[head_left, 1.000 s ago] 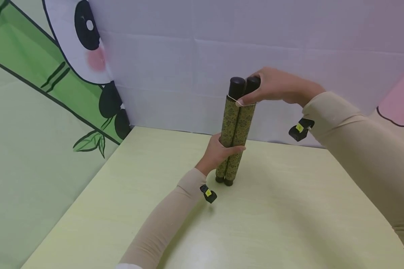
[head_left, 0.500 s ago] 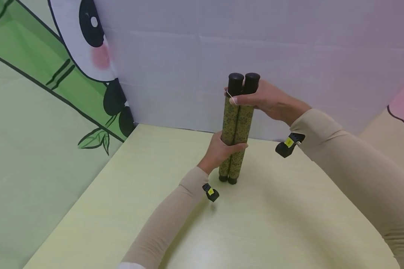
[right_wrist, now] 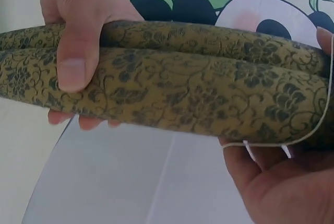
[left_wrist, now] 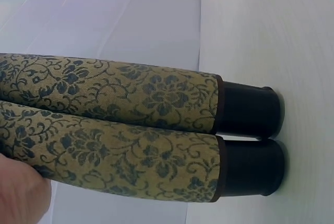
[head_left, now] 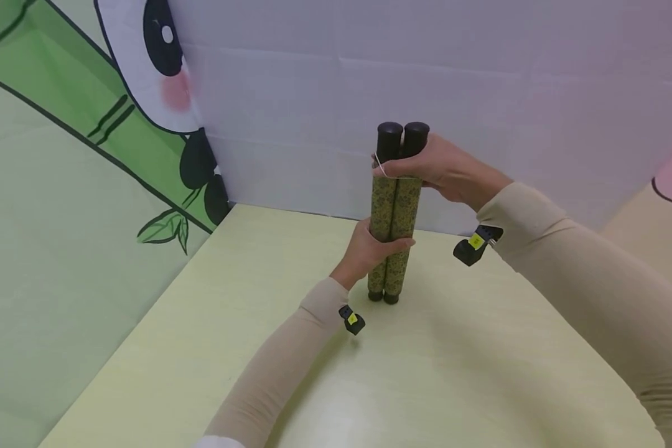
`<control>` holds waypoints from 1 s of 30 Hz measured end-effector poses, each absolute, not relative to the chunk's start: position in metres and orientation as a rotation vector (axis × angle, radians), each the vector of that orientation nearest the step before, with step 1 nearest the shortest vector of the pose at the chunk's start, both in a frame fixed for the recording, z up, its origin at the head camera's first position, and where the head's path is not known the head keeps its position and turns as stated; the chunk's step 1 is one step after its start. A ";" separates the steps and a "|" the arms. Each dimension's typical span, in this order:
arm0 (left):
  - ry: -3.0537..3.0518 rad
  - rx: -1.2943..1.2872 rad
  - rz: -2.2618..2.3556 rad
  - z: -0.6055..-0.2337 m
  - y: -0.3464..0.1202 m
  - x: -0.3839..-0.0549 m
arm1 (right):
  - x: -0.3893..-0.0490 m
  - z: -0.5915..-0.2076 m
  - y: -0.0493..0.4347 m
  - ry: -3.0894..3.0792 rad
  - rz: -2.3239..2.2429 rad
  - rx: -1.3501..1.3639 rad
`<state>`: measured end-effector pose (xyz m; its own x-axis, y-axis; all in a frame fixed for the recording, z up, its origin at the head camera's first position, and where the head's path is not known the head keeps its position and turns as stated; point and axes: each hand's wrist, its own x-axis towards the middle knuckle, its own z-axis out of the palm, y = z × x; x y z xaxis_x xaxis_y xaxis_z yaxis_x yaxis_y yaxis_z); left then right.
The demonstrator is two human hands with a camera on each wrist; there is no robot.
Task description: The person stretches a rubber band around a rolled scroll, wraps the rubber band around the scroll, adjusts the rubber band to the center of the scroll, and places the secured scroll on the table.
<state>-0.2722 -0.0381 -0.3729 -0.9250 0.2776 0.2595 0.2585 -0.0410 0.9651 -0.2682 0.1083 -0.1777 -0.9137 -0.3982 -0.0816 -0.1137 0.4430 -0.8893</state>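
Note:
Two rolled scrolls (head_left: pixel 389 211) in olive-gold brocade with dark floral patterns stand upright, side by side. Black knobs cap both ends; in the left wrist view the lower knobs (left_wrist: pixel 250 166) appear to rest on the table. My left hand (head_left: pixel 365 250) grips both scrolls below their middle, its thumb across the front. Up near the top knobs, my right hand (head_left: pixel 450 167) curls round the pair and holds a thin white elastic band (right_wrist: pixel 313 130). The band runs across the scrolls' front just beneath the black knobs. Some right-hand fingers are hidden behind the scrolls.
A pale yellow table (head_left: pixel 291 386) lies under the scrolls. Close behind its back edge hangs a light purple cloth (head_left: pixel 280 124), and a printed green bamboo and panda backdrop (head_left: pixel 117 130) runs along the left. Small black wrist cameras (head_left: pixel 471 249) sit on both sleeves.
My right hand has moved left and slightly down round the scroll tops, its thumb shifting to the left scroll with the band. The scrolls lean less; my left hand keeps its grip.

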 end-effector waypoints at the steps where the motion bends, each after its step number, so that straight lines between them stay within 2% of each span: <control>1: 2.163 0.608 2.174 -0.373 -0.038 -0.273 | -0.269 -0.179 0.110 2.433 -1.441 -0.453; 18: 2.137 0.679 2.160 -0.378 -0.034 -0.270 | -0.266 -0.189 0.131 2.508 -1.281 -0.596; 30: 2.096 0.688 2.193 -0.376 -0.045 -0.273 | -0.253 -0.172 0.141 2.879 -0.438 -0.757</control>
